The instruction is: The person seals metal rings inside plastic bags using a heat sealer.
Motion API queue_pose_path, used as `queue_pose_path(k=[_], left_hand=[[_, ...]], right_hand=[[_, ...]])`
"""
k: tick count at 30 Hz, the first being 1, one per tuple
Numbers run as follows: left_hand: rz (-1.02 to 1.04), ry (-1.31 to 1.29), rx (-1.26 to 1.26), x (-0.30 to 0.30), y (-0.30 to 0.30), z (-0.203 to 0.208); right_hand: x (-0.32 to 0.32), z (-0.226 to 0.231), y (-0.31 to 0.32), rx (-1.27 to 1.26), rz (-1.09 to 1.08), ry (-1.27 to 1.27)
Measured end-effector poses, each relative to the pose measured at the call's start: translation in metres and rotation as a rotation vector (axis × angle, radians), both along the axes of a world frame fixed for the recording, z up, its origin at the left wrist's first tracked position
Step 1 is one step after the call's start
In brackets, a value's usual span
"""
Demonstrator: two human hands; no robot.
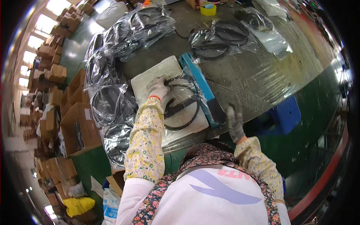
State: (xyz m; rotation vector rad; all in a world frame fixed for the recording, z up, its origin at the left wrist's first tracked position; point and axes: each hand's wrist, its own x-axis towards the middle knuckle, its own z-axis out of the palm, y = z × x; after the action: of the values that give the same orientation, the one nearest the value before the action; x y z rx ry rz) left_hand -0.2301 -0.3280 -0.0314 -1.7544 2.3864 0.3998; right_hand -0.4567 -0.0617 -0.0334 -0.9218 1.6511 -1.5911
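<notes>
A clear plastic bag with a black coiled cable or hose (182, 126) lies over a white foam slab (140, 84). My left hand (158, 88), in a pale glove, is closed at the coil's left edge, on the bag. Under the bag's right side runs a long blue and black device (200, 84), shaped like a bag sealer. My right hand (235, 120), in a grey glove, is near the table's front edge, right of the device's black end. Its fingers are stretched out, slightly blurred, and nothing shows in them.
Bagged black coils (108, 103) line the table's left side; others (219, 39) lie at the back beside flat plastic bags (272, 39). A yellow tape roll (208, 10) sits at the far edge. A blue stool (287, 116) stands right, cardboard boxes (80, 129) left.
</notes>
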Motion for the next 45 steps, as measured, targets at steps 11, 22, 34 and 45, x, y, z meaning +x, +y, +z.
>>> queue_pose_path(k=[11, 22, 34, 45], left_hand=[[0.608, 1.720, 0.095, 0.099, 0.206, 0.126], [1.341, 1.965, -0.513, 0.179, 0.303, 0.065], [0.421, 0.288, -0.665, 0.298, 0.223, 0.092], [0.365, -0.043, -0.428, 0.306, 0.162, 0.047]], right_hand=[[0.070, -0.009, 0.031, 0.214, 0.829, -0.087], [0.262, 0.059, -0.136, 0.217, 1.275, -0.090], [0.344, 0.036, -0.130, -0.541, 1.205, 1.237], [0.360, 0.011, -0.141, -0.143, 1.384, 1.041]])
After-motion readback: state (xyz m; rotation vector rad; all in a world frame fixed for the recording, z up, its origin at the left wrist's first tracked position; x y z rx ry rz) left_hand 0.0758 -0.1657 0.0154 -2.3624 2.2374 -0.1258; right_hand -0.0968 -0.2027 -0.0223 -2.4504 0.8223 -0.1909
